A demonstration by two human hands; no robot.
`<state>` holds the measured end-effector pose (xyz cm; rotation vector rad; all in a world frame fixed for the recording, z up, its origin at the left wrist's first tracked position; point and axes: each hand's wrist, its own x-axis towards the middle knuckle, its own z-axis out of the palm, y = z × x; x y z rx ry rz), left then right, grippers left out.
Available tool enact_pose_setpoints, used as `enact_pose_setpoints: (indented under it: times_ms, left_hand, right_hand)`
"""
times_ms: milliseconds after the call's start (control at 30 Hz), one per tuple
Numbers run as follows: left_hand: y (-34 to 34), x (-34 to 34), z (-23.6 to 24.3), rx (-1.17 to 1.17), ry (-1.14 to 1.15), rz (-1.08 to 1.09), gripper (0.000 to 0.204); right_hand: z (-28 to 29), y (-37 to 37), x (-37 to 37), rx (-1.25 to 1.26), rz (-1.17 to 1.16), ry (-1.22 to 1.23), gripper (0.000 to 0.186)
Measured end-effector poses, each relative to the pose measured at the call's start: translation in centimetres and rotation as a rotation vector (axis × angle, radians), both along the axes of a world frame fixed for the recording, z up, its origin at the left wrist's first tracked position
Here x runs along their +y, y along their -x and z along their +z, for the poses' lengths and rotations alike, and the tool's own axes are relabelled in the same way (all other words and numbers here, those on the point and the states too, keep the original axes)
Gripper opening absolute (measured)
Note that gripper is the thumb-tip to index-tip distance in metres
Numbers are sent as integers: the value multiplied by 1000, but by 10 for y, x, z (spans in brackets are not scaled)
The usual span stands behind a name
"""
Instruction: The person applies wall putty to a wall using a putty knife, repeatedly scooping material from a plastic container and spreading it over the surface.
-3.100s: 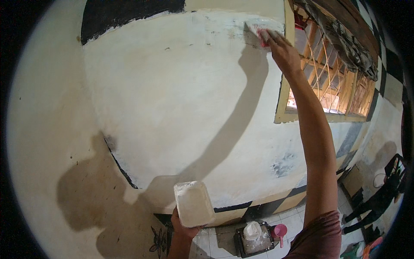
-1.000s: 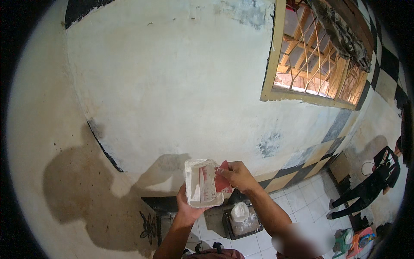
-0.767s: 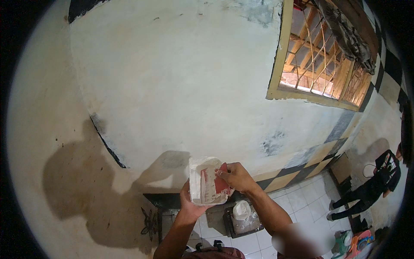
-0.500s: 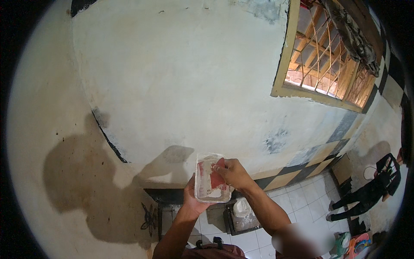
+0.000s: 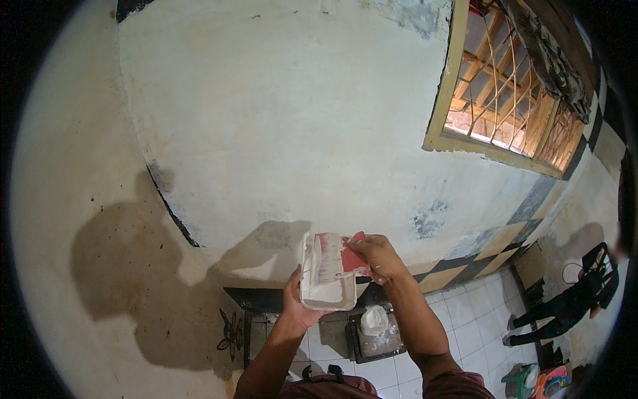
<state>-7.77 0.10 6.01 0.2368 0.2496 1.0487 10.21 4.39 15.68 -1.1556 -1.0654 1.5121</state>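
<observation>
My left hand [image 5: 298, 298] grips a pale rectangular tray [image 5: 306, 272] from below and the side, low in the middle of the head view; white paste lines it. My right hand [image 5: 384, 259] is closed on a red flat spreader [image 5: 353, 263], whose paste-smeared blade lies across the tray's upper part. Both hands are in front of a white, patchy wall [image 5: 279, 120]. Below them, a white tub [image 5: 373, 320] rests on a dark, paste-spattered stand [image 5: 392, 336].
A barred window [image 5: 498, 86] is upper right, above a checkered band [image 5: 478, 263]. A person in black [image 5: 565, 306] stands at right beside colourful plastic items [image 5: 538, 380]. A tiled floor [image 5: 458, 312] lies below; a dark flower-shaped motif [image 5: 231, 332] marks the left wall.
Since three seconds ago, my right hand has come down from the wall to the tray. Over the last second, the spreader has shifted within the tray, toward its upper part.
</observation>
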Motion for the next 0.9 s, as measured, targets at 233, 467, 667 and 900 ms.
enact_pose_setpoints:
  times_ms: [233,467,667,900]
  left_hand:
    - [0,5,-5,-61,-60,6,62]
    - [2,3,-5,-53,-50,47,58]
    - [12,-1,8,22,-129,102,60]
    - [28,-3,0,186,4,216,60]
  right_hand:
    - [0,-8,-2,233,-60,62,27]
    - [-15,-28,8,386,83,118,24]
    - [49,-24,37,661,-176,-214,21]
    - [215,-26,109,160,-534,-1208,31]
